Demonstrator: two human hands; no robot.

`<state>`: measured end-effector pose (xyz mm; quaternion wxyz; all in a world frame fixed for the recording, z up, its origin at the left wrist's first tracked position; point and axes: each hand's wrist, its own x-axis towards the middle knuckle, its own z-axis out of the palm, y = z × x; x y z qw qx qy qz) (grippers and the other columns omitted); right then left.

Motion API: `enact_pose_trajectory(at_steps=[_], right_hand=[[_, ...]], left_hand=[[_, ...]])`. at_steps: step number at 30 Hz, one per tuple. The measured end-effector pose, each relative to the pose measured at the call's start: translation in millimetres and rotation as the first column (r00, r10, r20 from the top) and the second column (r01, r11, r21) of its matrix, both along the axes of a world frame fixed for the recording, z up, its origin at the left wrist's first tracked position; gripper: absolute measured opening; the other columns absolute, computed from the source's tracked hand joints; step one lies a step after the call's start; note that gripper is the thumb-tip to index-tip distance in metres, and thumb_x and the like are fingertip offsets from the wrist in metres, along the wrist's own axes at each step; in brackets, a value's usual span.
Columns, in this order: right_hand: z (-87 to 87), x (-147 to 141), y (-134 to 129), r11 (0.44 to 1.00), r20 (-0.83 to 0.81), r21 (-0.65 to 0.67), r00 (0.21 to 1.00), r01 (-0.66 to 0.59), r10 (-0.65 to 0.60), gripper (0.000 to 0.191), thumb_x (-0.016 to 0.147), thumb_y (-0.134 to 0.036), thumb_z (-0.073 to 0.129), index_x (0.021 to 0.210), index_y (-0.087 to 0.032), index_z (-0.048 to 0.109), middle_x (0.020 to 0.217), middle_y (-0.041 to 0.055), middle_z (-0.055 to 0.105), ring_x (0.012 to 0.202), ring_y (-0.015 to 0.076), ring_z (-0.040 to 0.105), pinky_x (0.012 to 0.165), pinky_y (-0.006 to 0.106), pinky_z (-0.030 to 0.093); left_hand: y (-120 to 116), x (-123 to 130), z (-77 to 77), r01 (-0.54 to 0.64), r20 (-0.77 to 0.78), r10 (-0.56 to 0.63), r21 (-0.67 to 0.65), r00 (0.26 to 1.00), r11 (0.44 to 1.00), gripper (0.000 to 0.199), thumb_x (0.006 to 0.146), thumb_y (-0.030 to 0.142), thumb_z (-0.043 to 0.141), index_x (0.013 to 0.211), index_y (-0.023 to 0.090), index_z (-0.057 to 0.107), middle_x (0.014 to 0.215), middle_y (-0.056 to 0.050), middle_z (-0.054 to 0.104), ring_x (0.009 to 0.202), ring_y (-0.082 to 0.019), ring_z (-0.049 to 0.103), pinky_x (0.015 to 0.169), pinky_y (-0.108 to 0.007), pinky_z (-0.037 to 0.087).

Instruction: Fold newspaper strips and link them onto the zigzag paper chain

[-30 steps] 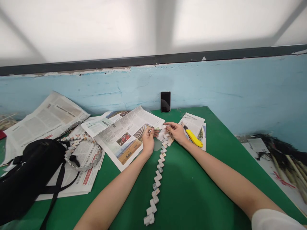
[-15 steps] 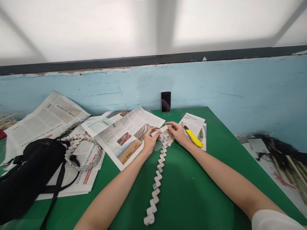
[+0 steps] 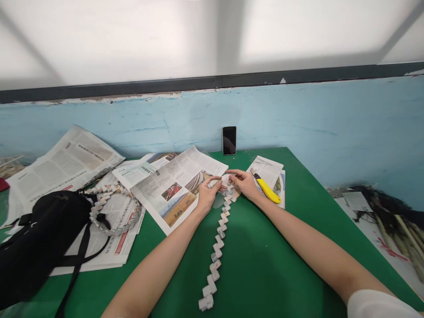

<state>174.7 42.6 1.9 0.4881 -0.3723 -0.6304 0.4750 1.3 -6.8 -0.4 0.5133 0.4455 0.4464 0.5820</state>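
Observation:
A zigzag chain of folded newspaper links (image 3: 217, 247) runs down the green table (image 3: 265, 274) toward me. At its far end my left hand (image 3: 208, 192) and my right hand (image 3: 243, 182) face each other, fingers bent. Between them is a small pale piece of folded paper (image 3: 225, 179), pinched at the fingertips of both hands. Its exact folds are too small to make out. Under the chain's far end lies a small printed scrap (image 3: 236, 194). Right of my right hand, a yellow utility knife (image 3: 269, 190) rests on cut newspaper pieces (image 3: 270, 168).
A large newspaper sheet (image 3: 179, 190) spreads left of my hands. Further left lie a black bag (image 3: 46, 229) with straps, a looped paper chain (image 3: 124, 227) and more newspaper (image 3: 62, 168). A phone (image 3: 229, 140) leans against the blue wall (image 3: 298, 115) behind the table.
My fingers have shifted slightly on the pale paper, and less of it shows between them now. The chain, knife and newspapers stay where they were.

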Motion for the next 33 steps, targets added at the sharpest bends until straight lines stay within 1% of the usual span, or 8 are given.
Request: enact_pose_trajectory(at_steps=[7, 11, 17, 21, 24, 28, 31, 33], right_hand=[[-9.1, -2.6, 6.9, 0.996, -0.008, -0.075, 0.999, 0.040, -0.040, 0.035, 0.084, -0.040, 0.070, 0.111, -0.019, 0.076, 0.074, 0.0035, 0.072, 0.066, 0.0188, 0.065, 0.062, 0.030, 0.051], [-9.5, -2.5, 7.3, 0.999, 0.034, -0.034, 0.999, 0.022, -0.021, 0.036, 0.087, -0.039, 0.066, 0.116, -0.020, 0.073, 0.080, 0.0036, 0.073, 0.071, 0.0192, 0.067, 0.066, 0.030, 0.053], [-7.9, -3.6, 4.3, 0.999, 0.082, 0.048, 0.996, 0.013, -0.017, 0.033, 0.092, -0.043, 0.060, 0.115, -0.021, 0.068, 0.086, 0.0034, 0.071, 0.075, 0.0187, 0.067, 0.069, 0.031, 0.054], [-6.3, -5.5, 4.7, 1.000, -0.005, -0.031, 1.000, 0.005, -0.005, 0.037, 0.087, -0.047, 0.066, 0.115, -0.022, 0.065, 0.089, 0.0031, 0.070, 0.074, 0.0180, 0.066, 0.067, 0.030, 0.055], [-6.3, -5.1, 6.5, 0.996, -0.092, -0.085, 0.996, 0.001, -0.009, 0.044, 0.082, -0.049, 0.072, 0.115, -0.021, 0.062, 0.084, 0.0013, 0.068, 0.071, 0.0169, 0.065, 0.065, 0.029, 0.055], [-6.0, -2.5, 7.5, 0.994, -0.161, -0.105, 0.987, -0.022, 0.005, 0.048, 0.080, -0.049, 0.075, 0.117, -0.021, 0.060, 0.083, -0.0003, 0.067, 0.070, 0.0155, 0.065, 0.068, 0.029, 0.056], [-3.6, -0.8, 6.2, 0.993, -0.171, -0.115, 0.985, -0.025, 0.005, 0.050, 0.080, -0.049, 0.076, 0.118, -0.021, 0.060, 0.079, -0.0006, 0.067, 0.070, 0.0163, 0.066, 0.068, 0.030, 0.056], [-1.5, -0.1, 5.1, 0.991, -0.171, -0.129, 0.985, -0.029, 0.007, 0.051, 0.079, -0.051, 0.077, 0.117, -0.021, 0.061, 0.076, -0.0007, 0.068, 0.069, 0.0174, 0.067, 0.068, 0.031, 0.057]], left_hand=[[0.9, 0.5, -0.9, 0.002, 0.035, -0.001, -0.017, 0.999, 1.000, 0.044, 0.081, 0.049, 0.076, 0.108, 0.015, 0.069, 0.071, -0.005, 0.074, 0.070, -0.023, 0.074, 0.076, -0.039, 0.060], [-0.3, 1.1, 1.3, -0.034, 0.006, 0.034, -0.013, 0.999, 0.999, 0.044, 0.080, 0.049, 0.076, 0.108, 0.015, 0.070, 0.071, -0.006, 0.075, 0.070, -0.023, 0.074, 0.076, -0.039, 0.060], [-0.9, -0.2, 2.4, -0.065, -0.035, 0.065, -0.012, 0.997, 0.998, 0.047, 0.082, 0.048, 0.075, 0.114, 0.014, 0.070, 0.072, -0.006, 0.075, 0.067, -0.021, 0.072, 0.075, -0.036, 0.059], [1.0, -0.9, 0.3, -0.085, -0.064, 0.084, -0.003, 0.994, 0.996, 0.044, 0.082, 0.047, 0.075, 0.111, 0.015, 0.073, 0.070, -0.005, 0.073, 0.066, -0.020, 0.070, 0.072, -0.035, 0.058], [2.4, -1.4, -1.6, -0.106, -0.108, 0.108, 0.017, 0.988, 0.994, 0.043, 0.081, 0.047, 0.075, 0.109, 0.015, 0.074, 0.071, -0.005, 0.072, 0.065, -0.019, 0.069, 0.070, -0.034, 0.057], [3.0, -1.5, -4.2, -0.112, -0.154, 0.115, 0.029, 0.981, 0.993, 0.040, 0.078, 0.044, 0.078, 0.106, 0.014, 0.075, 0.086, -0.007, 0.074, 0.065, -0.017, 0.067, 0.068, -0.032, 0.056], [2.3, -0.5, -5.2, -0.070, -0.194, 0.077, 0.041, 0.978, 0.997, 0.037, 0.081, 0.042, 0.075, 0.108, 0.016, 0.074, 0.095, -0.007, 0.074, 0.064, -0.016, 0.065, 0.069, -0.032, 0.054], [1.7, 0.7, -4.9, -0.053, -0.240, 0.071, 0.082, 0.968, 0.995, 0.033, 0.084, 0.041, 0.073, 0.107, 0.018, 0.074, 0.099, -0.007, 0.074, 0.073, -0.018, 0.067, 0.075, -0.032, 0.054]])
